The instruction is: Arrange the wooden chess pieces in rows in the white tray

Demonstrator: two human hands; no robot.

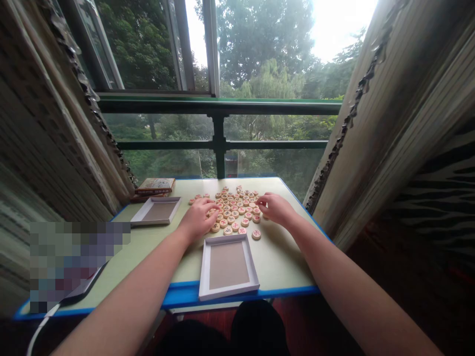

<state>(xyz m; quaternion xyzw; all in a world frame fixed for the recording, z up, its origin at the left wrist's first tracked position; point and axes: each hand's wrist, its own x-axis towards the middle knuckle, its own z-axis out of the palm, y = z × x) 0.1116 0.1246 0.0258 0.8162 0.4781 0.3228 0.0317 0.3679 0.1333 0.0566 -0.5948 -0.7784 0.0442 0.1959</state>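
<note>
Round wooden Chinese chess pieces (pixel 235 226) with red and dark characters lie spread in a cluster on the pale table. My left hand (pixel 199 216) rests at the cluster's left side, fingers stretched over several pieces and hiding some of them. At the right edge, my right hand (pixel 275 207) has bent fingers, their tips against the outer pieces. Neither hand visibly grips a piece. Just in front of the cluster lies a shallow white box half (pixel 204 267) with a grey-brown inside, close to the table's front edge. One single piece (pixel 256 235) sits apart near its upper right corner.
A second shallow box half (pixel 139 213) lies at the left, with stacked books or boxes (pixel 156 185) behind it. A blurred-out device with a white cable (pixel 43 324) is at the front left. Curtains (pixel 356 123) flank the window and green railing (pixel 218 106) beyond the blue-edged table (pixel 287 264).
</note>
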